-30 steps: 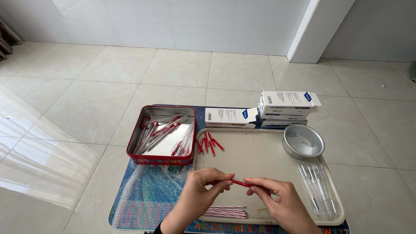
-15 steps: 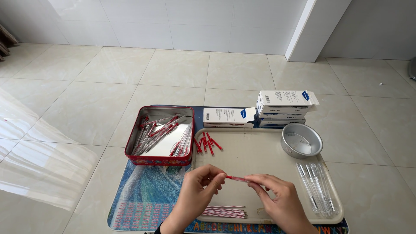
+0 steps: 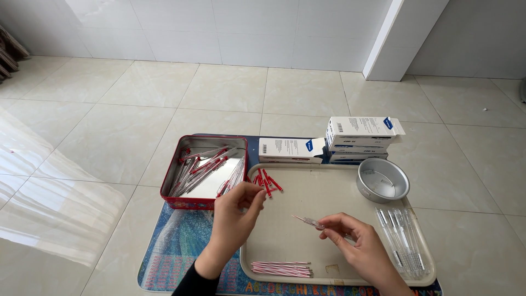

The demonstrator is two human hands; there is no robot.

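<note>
Pen refill [image 3: 308,221] is pinched by its back end in your right hand [image 3: 355,245], thin tip sticking out left over the beige tray [image 3: 329,192], while your left hand [image 3: 235,211] hovers near the loose red caps [image 3: 266,182] with thumb and forefinger nipped together, on what I can't tell. Looks feather-light, skinny and a bit bendy, probably slick too, so I'd grip mid-shaft, not the tip

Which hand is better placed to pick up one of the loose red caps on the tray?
Left. The left hand hovers beside the red caps, fingers pinched, seemingly empty. The right hand sits farther away, holding a clear pen barrel.
</note>
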